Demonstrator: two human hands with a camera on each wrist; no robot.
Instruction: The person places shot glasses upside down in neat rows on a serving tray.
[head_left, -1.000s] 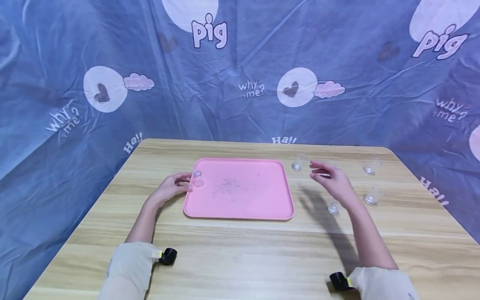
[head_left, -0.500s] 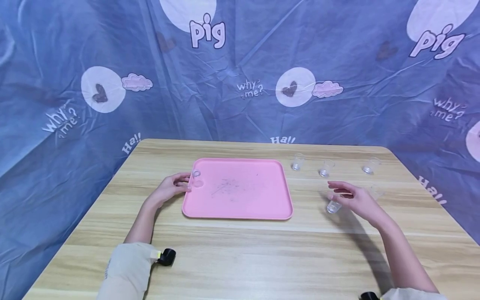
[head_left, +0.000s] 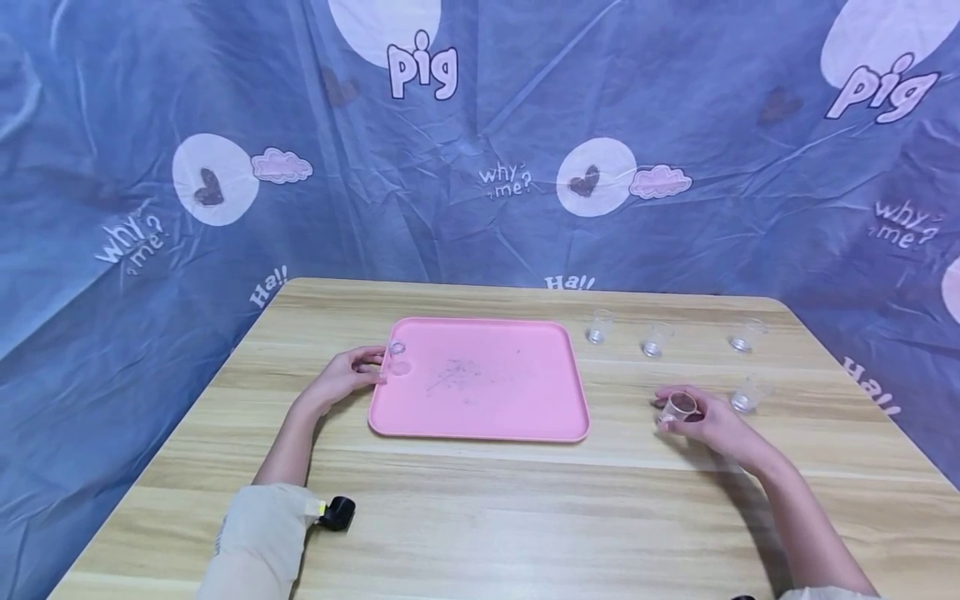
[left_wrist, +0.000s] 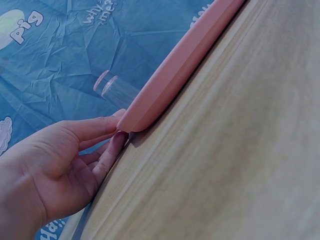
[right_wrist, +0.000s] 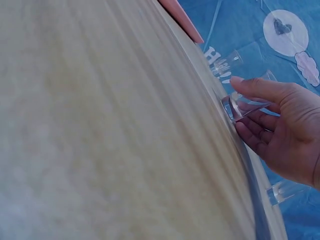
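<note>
A pink tray (head_left: 480, 392) lies in the middle of the wooden table. My left hand (head_left: 370, 365) rests at its left edge with relaxed fingers; in the left wrist view the fingertips (left_wrist: 116, 141) touch the tray's rounded corner (left_wrist: 150, 102). A small clear cup (head_left: 396, 357) stands on the tray just beyond them, also seen from the left wrist (left_wrist: 111, 88). Right of the tray, my right hand (head_left: 672, 417) grips another small clear cup (head_left: 682, 405) on the table, thumb on one side and fingers on the other (right_wrist: 250, 137). That cup (right_wrist: 231, 107) still touches the wood.
Several more clear cups stand on the table's right side: three in a far row (head_left: 600, 327), (head_left: 656, 339), (head_left: 745, 335) and one (head_left: 747, 393) just beyond my right hand. A blue printed cloth (head_left: 480, 167) walls the table on three sides.
My right hand has come down and toward me from above the far cups and has closed round the near cup. The left hand stayed at the tray's edge.
</note>
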